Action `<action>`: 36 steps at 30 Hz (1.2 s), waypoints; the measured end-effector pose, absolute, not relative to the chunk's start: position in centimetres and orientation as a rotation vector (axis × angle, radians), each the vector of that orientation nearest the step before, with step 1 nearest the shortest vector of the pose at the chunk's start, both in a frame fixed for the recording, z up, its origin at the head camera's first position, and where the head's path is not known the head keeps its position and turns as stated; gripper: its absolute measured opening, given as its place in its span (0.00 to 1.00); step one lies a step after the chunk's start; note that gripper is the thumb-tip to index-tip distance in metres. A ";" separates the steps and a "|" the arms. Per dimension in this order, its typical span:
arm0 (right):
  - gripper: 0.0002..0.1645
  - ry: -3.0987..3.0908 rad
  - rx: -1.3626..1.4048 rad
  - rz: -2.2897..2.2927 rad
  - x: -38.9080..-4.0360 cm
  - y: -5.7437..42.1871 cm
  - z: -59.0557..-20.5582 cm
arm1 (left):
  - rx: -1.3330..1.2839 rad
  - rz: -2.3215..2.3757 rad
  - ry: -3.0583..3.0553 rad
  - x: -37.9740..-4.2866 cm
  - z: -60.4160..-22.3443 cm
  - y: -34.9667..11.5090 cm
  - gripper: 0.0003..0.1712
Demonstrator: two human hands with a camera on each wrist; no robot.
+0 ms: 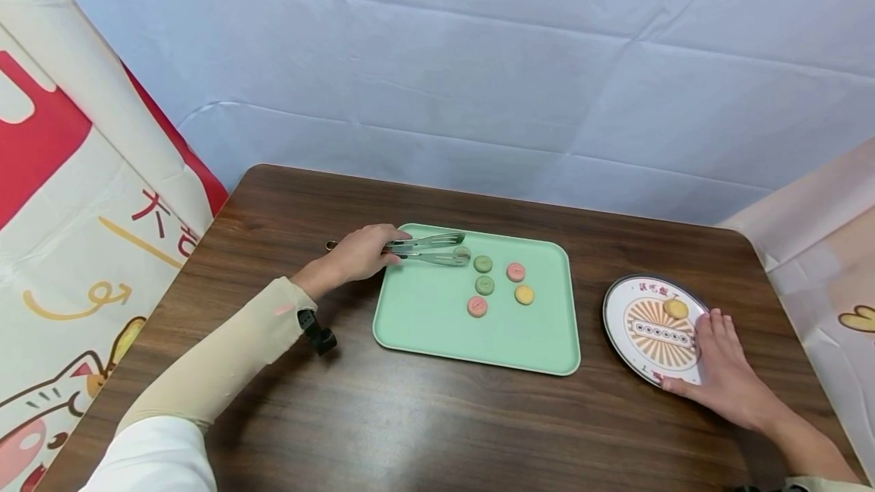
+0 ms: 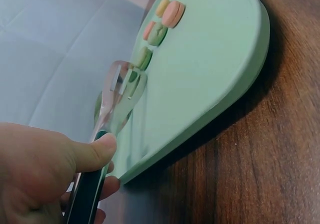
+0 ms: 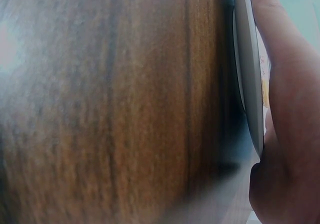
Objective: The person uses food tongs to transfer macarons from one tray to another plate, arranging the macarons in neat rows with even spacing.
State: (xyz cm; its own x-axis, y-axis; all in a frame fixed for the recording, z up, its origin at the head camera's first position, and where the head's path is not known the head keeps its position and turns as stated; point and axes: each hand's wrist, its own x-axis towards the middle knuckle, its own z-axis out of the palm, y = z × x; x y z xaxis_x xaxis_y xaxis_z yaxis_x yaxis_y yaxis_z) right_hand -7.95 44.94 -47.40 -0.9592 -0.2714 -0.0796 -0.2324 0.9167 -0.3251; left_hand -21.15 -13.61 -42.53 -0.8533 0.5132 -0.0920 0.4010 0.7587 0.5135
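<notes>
I see a brown surface (image 1: 437,424) carrying a green tray (image 1: 424,317) and, on the person's right, a round plate (image 1: 620,329). Tongs (image 1: 437,240), gripped by the left hand (image 1: 362,253), reach over the tray; the right hand (image 1: 728,370), spread wide, touches the plate's rim. 5 macarons (image 1: 484,285) lie on the tray, 1 pale macaron (image 1: 462,255) at the tongs' tips, 1 yellow macaron (image 1: 676,309) on the plate.

A curtained booth (image 1: 615,97) — pale cloth (image 1: 437,74) and cartoon-printed cloth (image 1: 89,241) screen a wood-grain table (image 1: 444,431).
</notes>
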 end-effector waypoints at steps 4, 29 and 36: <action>0.83 2.957 -0.395 -0.471 -8.0 45.0 -47.4 | 0.726 0.719 2.733 -21.2 -42.5 -13.5 0.27; 0.83 2.941 -0.383 -0.465 -8.1 45.0 -47.5 | 0.749 0.675 2.785 -21.2 -42.6 -12.1 0.26; 0.83 2.946 -0.381 -0.479 -8.2 45.1 -47.5 | 0.738 0.676 2.791 -21.2 -42.7 -11.9 0.24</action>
State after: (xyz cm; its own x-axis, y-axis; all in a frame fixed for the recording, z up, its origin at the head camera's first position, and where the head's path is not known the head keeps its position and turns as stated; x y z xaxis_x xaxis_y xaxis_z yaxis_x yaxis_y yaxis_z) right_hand -8.17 45.07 -47.52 -0.9593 -0.2679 -0.0896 -0.2257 0.9176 -0.3272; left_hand -21.18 -11.94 -42.67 -0.8616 0.5050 -0.0522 0.4251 0.7738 0.4697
